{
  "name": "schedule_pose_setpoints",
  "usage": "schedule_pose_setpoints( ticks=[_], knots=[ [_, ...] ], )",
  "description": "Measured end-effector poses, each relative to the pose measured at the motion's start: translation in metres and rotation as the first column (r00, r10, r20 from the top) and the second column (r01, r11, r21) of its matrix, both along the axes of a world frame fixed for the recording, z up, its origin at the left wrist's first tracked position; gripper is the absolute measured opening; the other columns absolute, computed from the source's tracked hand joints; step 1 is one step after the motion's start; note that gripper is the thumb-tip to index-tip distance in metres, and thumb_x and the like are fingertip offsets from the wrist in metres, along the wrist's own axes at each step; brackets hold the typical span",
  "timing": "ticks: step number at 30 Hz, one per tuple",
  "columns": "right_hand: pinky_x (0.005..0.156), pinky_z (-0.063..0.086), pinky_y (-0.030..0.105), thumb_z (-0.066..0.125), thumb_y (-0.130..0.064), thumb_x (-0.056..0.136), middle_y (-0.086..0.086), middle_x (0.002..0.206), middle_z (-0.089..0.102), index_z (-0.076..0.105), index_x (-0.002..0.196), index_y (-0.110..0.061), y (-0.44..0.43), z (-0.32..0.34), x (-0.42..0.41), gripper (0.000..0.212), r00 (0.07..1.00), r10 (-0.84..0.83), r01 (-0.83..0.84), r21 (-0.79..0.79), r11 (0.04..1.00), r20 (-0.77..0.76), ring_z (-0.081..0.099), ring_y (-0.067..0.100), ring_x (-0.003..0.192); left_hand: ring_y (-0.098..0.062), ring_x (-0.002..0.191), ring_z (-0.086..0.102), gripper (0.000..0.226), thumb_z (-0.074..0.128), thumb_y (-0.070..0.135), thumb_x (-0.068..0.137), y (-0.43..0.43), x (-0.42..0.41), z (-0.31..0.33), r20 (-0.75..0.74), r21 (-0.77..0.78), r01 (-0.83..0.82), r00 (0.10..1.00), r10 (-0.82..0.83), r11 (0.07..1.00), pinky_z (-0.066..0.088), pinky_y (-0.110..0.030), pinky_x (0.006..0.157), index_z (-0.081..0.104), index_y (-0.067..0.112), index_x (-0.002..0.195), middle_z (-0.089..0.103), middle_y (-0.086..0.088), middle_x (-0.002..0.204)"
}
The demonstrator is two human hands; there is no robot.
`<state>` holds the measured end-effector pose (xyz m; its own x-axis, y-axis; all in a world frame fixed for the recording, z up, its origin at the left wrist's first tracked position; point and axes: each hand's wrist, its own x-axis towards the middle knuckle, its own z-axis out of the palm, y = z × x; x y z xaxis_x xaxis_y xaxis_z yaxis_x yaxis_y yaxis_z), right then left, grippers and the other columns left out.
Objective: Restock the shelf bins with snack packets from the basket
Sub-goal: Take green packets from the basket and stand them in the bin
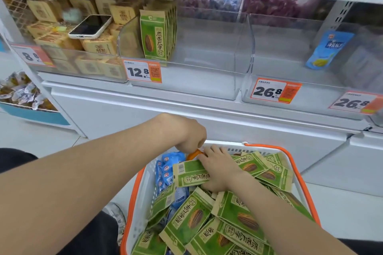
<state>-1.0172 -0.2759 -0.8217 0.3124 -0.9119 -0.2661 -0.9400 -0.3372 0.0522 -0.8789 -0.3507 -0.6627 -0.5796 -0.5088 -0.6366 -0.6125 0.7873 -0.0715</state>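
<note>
Your left forearm runs to your left hand, clenched round the orange handle of the basket. Blue packets lie just below those fingers. To their right, your right hand pinches a green seed packet, fingers on top, among more green packets. Well above your fingers, upright packets stand in a clear shelf bin.

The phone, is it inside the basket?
No, the phone lies on top of the tan snack packets in the left shelf bin, up above the basket.
</note>
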Motion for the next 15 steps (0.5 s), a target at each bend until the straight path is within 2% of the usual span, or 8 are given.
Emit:
schedule_pose_setpoints(
  ticks=[2, 3, 5, 6, 7, 10, 13, 15],
  knots=[
    [0.102, 0.037, 0.042, 0.061, -0.071, 0.071, 0.001, 0.116, 0.047, 0.050, 0.136, -0.026, -0.003, 0.013, -0.001, 0.080, 0.988, -0.049, 0.045, 0.026, 0.999, 0.144, 0.041, 0.024, 0.113, -0.026, 0.110, 0.059, 0.045, 0.059, 0.020, 0.101, -0.001, 0.004, 0.005, 0.009, 0.007, -0.007, 1.000, 0.007, 1.000, 0.048, -0.034, 0.084, 0.054, 0.021, 0.146, 0.058, -0.006, 0.138],
    [0.098, 0.040, 0.041, 0.061, -0.070, 0.069, -0.002, 0.110, 0.045, 0.052, 0.134, -0.029, -0.005, 0.022, 0.000, 0.077, 0.969, -0.088, 0.079, 0.050, 0.996, 0.232, 0.042, 0.021, 0.108, -0.026, 0.118, 0.058, 0.059, 0.069, 0.025, 0.096, -0.003, 0.006, 0.005, 0.037, 0.019, -0.009, 0.999, 0.008, 1.000, 0.050, -0.036, 0.092, 0.046, 0.023, 0.151, 0.055, -0.004, 0.142],
    [0.090, 0.047, 0.038, 0.064, -0.062, 0.073, -0.004, 0.101, 0.043, 0.060, 0.126, -0.031, -0.010, 0.040, 0.003, 0.061, 0.890, -0.182, 0.151, 0.106, 0.983, 0.419, 0.049, 0.019, 0.100, -0.026, 0.127, 0.056, 0.099, 0.088, 0.044, 0.078, -0.009, 0.012, 0.005, 0.140, 0.075, -0.042, 0.990, 0.031, 0.996, 0.050, -0.043, 0.104, 0.032, 0.026, 0.157, 0.051, 0.000, 0.147],
    [0.087, 0.049, 0.036, 0.066, -0.056, 0.076, -0.003, 0.099, 0.044, 0.063, 0.122, -0.031, -0.013, 0.050, 0.005, 0.052, 0.842, -0.223, 0.177, 0.139, 0.974, 0.491, 0.053, 0.018, 0.096, -0.025, 0.128, 0.055, 0.110, 0.091, 0.053, 0.071, -0.010, 0.014, 0.006, 0.178, 0.108, -0.071, 0.983, 0.051, 0.992, 0.048, -0.045, 0.106, 0.028, 0.027, 0.157, 0.051, 0.001, 0.147],
    [0.084, 0.050, 0.034, 0.069, -0.050, 0.079, -0.002, 0.099, 0.049, 0.067, 0.119, -0.032, -0.017, 0.061, 0.007, 0.044, 0.802, -0.242, 0.185, 0.158, 0.970, 0.546, 0.056, 0.017, 0.092, -0.025, 0.128, 0.056, 0.112, 0.092, 0.058, 0.068, -0.011, 0.016, 0.006, 0.191, 0.136, -0.097, 0.979, 0.069, 0.986, 0.048, -0.044, 0.107, 0.030, 0.027, 0.156, 0.052, 0.003, 0.145],
    [0.072, 0.054, 0.032, 0.073, -0.034, 0.075, -0.004, 0.083, 0.072, 0.079, 0.102, -0.030, -0.025, 0.092, 0.006, 0.028, 0.688, -0.308, 0.207, 0.229, 0.951, 0.657, 0.065, 0.016, 0.078, -0.022, 0.112, 0.062, 0.077, 0.086, 0.055, 0.078, -0.011, 0.021, 0.005, 0.083, 0.145, -0.128, 0.990, 0.117, 0.981, 0.050, -0.034, 0.092, 0.053, 0.018, 0.137, 0.062, 0.001, 0.125],
    [0.064, 0.054, 0.036, 0.078, -0.029, 0.072, 0.002, 0.075, 0.074, 0.081, 0.090, -0.029, -0.029, 0.117, 0.000, 0.019, 0.553, -0.373, 0.296, 0.243, 0.924, 0.745, 0.064, 0.017, 0.064, -0.022, 0.089, 0.063, 0.045, 0.081, 0.050, 0.085, -0.017, 0.027, 0.012, -0.179, 0.029, -0.170, 0.969, 0.173, 0.985, 0.050, -0.032, 0.074, 0.068, 0.015, 0.109, 0.069, -0.001, 0.100],
    [0.065, 0.059, 0.041, 0.086, -0.024, 0.072, 0.006, 0.079, 0.076, 0.080, 0.094, -0.025, -0.029, 0.129, 0.000, 0.023, 0.402, -0.396, 0.349, 0.262, 0.900, 0.825, 0.071, 0.027, 0.068, -0.021, 0.083, 0.066, 0.038, 0.085, 0.049, 0.080, -0.022, 0.034, 0.021, -0.337, 0.028, -0.269, 0.904, 0.263, 0.963, 0.048, -0.029, 0.064, 0.070, 0.018, 0.094, 0.069, 0.002, 0.086]
  ],
)
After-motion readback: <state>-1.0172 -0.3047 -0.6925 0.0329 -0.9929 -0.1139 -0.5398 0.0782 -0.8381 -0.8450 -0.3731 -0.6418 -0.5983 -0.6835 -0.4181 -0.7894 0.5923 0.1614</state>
